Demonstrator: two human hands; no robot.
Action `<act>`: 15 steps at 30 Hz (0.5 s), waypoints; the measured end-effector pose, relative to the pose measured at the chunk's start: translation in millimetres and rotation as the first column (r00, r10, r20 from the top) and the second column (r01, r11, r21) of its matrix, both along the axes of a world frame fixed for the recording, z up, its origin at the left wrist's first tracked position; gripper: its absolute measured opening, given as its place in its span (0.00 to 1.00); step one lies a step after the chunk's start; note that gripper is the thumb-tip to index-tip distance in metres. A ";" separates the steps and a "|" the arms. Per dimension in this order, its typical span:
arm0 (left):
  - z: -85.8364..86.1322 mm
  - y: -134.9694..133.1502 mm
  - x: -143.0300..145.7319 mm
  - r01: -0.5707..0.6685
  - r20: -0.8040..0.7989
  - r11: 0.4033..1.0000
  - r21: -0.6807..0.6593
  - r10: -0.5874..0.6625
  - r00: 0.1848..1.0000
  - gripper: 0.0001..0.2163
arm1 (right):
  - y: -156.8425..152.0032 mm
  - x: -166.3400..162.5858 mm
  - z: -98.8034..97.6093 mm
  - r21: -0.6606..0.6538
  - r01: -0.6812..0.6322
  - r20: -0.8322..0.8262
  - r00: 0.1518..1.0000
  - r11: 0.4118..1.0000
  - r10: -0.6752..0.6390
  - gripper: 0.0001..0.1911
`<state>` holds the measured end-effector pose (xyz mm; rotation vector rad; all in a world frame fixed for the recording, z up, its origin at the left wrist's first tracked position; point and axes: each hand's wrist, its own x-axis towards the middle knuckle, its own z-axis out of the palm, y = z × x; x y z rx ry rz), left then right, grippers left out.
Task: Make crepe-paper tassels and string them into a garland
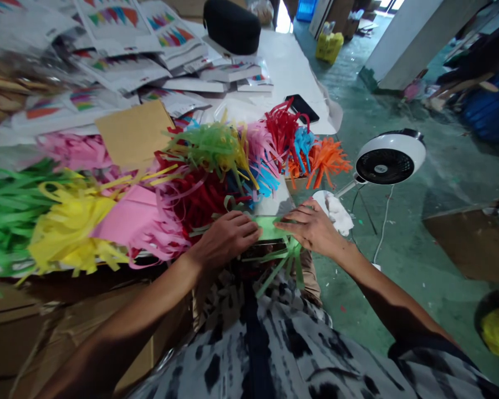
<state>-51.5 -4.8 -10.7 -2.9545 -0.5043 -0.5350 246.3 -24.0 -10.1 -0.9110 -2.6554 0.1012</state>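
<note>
Left hand (227, 238) and right hand (311, 227) pin a green fringed paper strip (268, 227) at the worktop's (291, 66) near edge; it lies under both grips, fingers flat, clasping nothing, beside heaped coloured fringes (199, 202).

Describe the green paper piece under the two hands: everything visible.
The green paper piece looks like thin, light green tissue paper: a flat band with long narrow strips cut along its near side. The band lies at the near edge of the table, before a pile of coloured fringes; its strips hang over the edge, loose and splayed. The left hand presses its left end, the right hand its right end, fingers laid on it; the middle shows between them.
</note>
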 end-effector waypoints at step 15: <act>-5.6 -6.1 -3.5 -0.038 -0.042 0.999 -0.027 0.037 0.998 0.15 | -10.6 3.8 -11.0 0.222 0.017 0.076 0.996 0.975 -0.035 0.23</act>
